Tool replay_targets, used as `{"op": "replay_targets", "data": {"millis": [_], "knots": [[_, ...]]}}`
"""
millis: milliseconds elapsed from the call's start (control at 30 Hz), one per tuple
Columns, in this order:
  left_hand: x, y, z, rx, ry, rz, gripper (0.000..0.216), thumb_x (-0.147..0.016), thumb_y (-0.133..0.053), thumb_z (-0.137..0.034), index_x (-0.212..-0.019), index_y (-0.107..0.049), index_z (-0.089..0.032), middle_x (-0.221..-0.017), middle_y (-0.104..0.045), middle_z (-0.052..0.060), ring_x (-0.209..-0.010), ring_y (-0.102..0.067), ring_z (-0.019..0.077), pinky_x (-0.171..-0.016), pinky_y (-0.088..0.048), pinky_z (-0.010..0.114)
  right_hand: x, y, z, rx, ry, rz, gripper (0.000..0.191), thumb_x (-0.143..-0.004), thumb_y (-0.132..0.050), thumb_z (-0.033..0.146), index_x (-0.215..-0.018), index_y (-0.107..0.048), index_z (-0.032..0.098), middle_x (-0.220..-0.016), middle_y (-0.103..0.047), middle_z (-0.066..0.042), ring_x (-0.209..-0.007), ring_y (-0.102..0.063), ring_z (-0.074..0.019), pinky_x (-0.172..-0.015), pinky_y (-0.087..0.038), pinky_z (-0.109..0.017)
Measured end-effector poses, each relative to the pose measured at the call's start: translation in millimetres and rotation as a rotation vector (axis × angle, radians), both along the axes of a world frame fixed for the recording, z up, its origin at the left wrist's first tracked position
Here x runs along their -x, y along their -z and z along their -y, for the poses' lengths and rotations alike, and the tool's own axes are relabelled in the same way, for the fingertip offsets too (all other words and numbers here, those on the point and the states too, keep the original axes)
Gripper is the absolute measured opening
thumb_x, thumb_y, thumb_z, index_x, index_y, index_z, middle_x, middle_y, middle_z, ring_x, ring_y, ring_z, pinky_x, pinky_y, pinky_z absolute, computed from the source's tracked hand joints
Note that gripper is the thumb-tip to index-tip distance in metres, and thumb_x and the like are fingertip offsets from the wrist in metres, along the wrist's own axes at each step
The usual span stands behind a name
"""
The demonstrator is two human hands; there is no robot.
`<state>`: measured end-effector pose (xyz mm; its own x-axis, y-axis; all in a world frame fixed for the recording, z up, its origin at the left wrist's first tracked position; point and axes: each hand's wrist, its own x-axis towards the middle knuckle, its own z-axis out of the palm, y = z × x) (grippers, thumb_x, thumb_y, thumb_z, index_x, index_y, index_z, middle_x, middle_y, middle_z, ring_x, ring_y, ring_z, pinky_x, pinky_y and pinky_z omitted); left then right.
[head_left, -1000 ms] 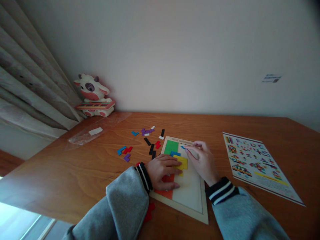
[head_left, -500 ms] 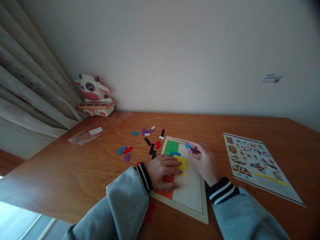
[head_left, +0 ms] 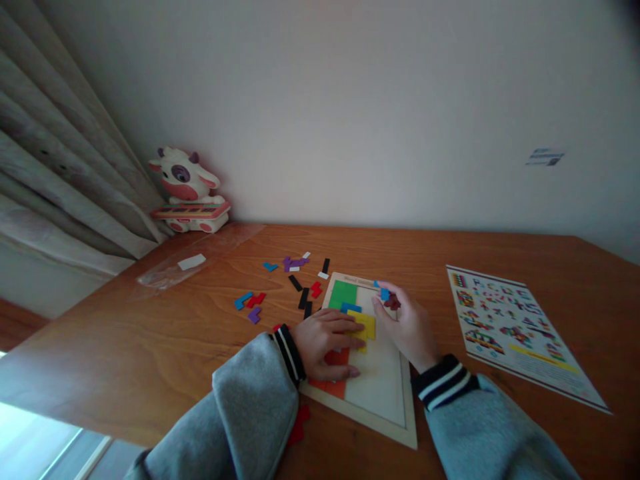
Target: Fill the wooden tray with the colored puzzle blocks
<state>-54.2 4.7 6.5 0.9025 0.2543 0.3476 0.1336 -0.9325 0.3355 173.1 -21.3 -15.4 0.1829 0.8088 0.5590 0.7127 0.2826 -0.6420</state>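
A wooden puzzle board [head_left: 385, 383] lies on the table in front of me. Green [head_left: 343, 293], blue [head_left: 350, 307], yellow [head_left: 367, 323] and orange [head_left: 330, 387] pieces sit in its left side. My left hand [head_left: 325, 343] rests flat on the board, fingers stretched over the yellow and orange pieces. My right hand [head_left: 407, 327] hovers over the board's upper part and pinches a small blue piece [head_left: 383, 293] between thumb and fingers. Both arms wear grey sleeves with striped cuffs.
Several loose pieces in blue, red, purple and black [head_left: 280, 287] lie left of the board. A printed pattern sheet [head_left: 515, 327] lies to the right. A cow toy [head_left: 187, 193] and a clear plastic bag [head_left: 185, 267] stand at the back left by the curtain.
My right hand lifted the small blue piece off the board's top edge and turned it in its fingers, shifting slightly right. The left hand stayed put.
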Motion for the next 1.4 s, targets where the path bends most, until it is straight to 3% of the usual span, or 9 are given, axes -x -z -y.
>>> {"op": "replay_targets", "data": {"millis": [133, 300, 433, 533, 733, 867, 1067, 1233, 1400], "knots": [[-0.1, -0.7, 0.0, -0.001, 0.004, -0.006, 0.046, -0.085, -0.058, -0.051, -0.119, -0.064, -0.020, -0.131, -0.060, 0.011, -0.124, -0.052, 0.0270, -0.108, -0.040, 0.041, -1.6, -1.2, -0.2, -0.002, -0.052, 0.026, 0.032, -0.092, -0.050, 0.034, -0.119, -0.062, 0.021, -0.091, -0.066, -0.007, -0.073, -0.061, -0.0183, -0.072, -0.053, -0.035], [0.0, -1.0, 0.2, 0.002, 0.000, -0.015, 0.047, -0.086, -0.058, -0.052, -0.120, -0.064, -0.020, -0.132, -0.059, 0.011, -0.124, -0.052, 0.0273, -0.108, -0.039, 0.042, -1.8, -4.3, 1.0, -0.023, -0.013, -0.029, 0.028, -0.092, -0.053, 0.042, -0.097, -0.070, 0.021, -0.102, -0.068, -0.011, -0.086, -0.066, -0.0218, -0.073, -0.055, -0.035], [0.5, -0.5, 0.2, 0.004, -0.006, -0.029, 0.048, -0.086, -0.058, -0.052, -0.120, -0.064, -0.020, -0.133, -0.059, 0.010, -0.125, -0.052, 0.0271, -0.109, -0.038, 0.042, -3.2, -0.1, -0.1, 0.082, -0.015, -0.165, 0.037, -0.096, -0.044, 0.043, -0.118, -0.062, 0.020, -0.102, -0.073, -0.011, -0.084, -0.071, -0.0220, -0.078, -0.057, -0.037], [0.4, -0.6, 0.1, 0.004, -0.006, -0.034, 0.048, -0.086, -0.057, -0.053, -0.120, -0.063, -0.020, -0.133, -0.059, 0.010, -0.125, -0.051, 0.0273, -0.109, -0.038, 0.042, -3.7, 2.4, -1.4, 0.049, -0.011, -0.113, 0.041, -0.095, -0.044, 0.045, -0.123, -0.060, 0.019, -0.113, -0.070, -0.014, -0.088, -0.070, -0.0234, -0.082, -0.056, -0.040], [0.3, -0.9, 0.7, 0.000, -0.011, -0.024, 0.047, -0.086, -0.058, -0.053, -0.119, -0.064, -0.020, -0.132, -0.059, 0.010, -0.124, -0.053, 0.0275, -0.109, -0.038, 0.042, -2.1, 3.2, -2.0, 0.076, 0.052, -0.242, 0.042, -0.087, -0.056, 0.053, -0.110, -0.057, 0.018, -0.089, -0.074, -0.011, -0.073, -0.070, -0.0224, -0.065, -0.056, -0.035], [0.8, -1.1, 0.9, 0.003, -0.009, -0.027, 0.047, -0.086, -0.058, -0.052, -0.120, -0.063, -0.021, -0.133, -0.059, 0.010, -0.124, -0.052, 0.0271, -0.109, -0.038, 0.042, -3.9, -0.3, -2.0, 0.020, 0.030, -0.039, 0.035, -0.092, -0.048, 0.049, -0.098, -0.065, 0.019, -0.086, -0.070, -0.008, -0.074, -0.066, -0.0208, -0.069, -0.053, -0.034], [0.5, -0.9, 0.7, 0.013, -0.006, -0.015, 0.047, -0.085, -0.058, -0.052, -0.120, -0.064, -0.021, -0.133, -0.059, 0.010, -0.124, -0.052, 0.0278, -0.108, -0.039, 0.043, -5.4, 2.6, -3.9, 0.027, 0.018, 0.011, 0.041, -0.095, -0.041, 0.048, -0.111, -0.065, 0.018, -0.101, -0.068, -0.014, -0.091, -0.065, -0.0251, -0.081, -0.053, -0.041], [0.7, 1.1, 0.6, 0.013, -0.003, -0.016, 0.047, -0.085, -0.058, -0.052, -0.121, -0.063, -0.021, -0.132, -0.059, 0.011, -0.124, -0.052, 0.0282, -0.108, -0.039, 0.043, -4.2, 8.2, -3.5, 0.106, 0.018, -0.189, 0.043, -0.087, -0.056, 0.051, -0.115, -0.059, 0.018, -0.096, -0.073, -0.011, -0.076, -0.068, -0.0223, -0.070, -0.057, -0.037], [0.5, 2.1, 0.3, 0.007, -0.007, -0.007, 0.048, -0.084, -0.059, -0.053, -0.120, -0.063, -0.020, -0.133, -0.059, 0.010, -0.124, -0.052, 0.0272, -0.109, -0.038, 0.042, -4.3, 1.0, -1.6, 0.030, -0.045, -0.029, 0.034, -0.093, -0.050, 0.044, -0.110, -0.068, 0.021, -0.096, -0.070, -0.009, -0.080, -0.067, -0.0211, -0.073, -0.056, -0.036]]}}
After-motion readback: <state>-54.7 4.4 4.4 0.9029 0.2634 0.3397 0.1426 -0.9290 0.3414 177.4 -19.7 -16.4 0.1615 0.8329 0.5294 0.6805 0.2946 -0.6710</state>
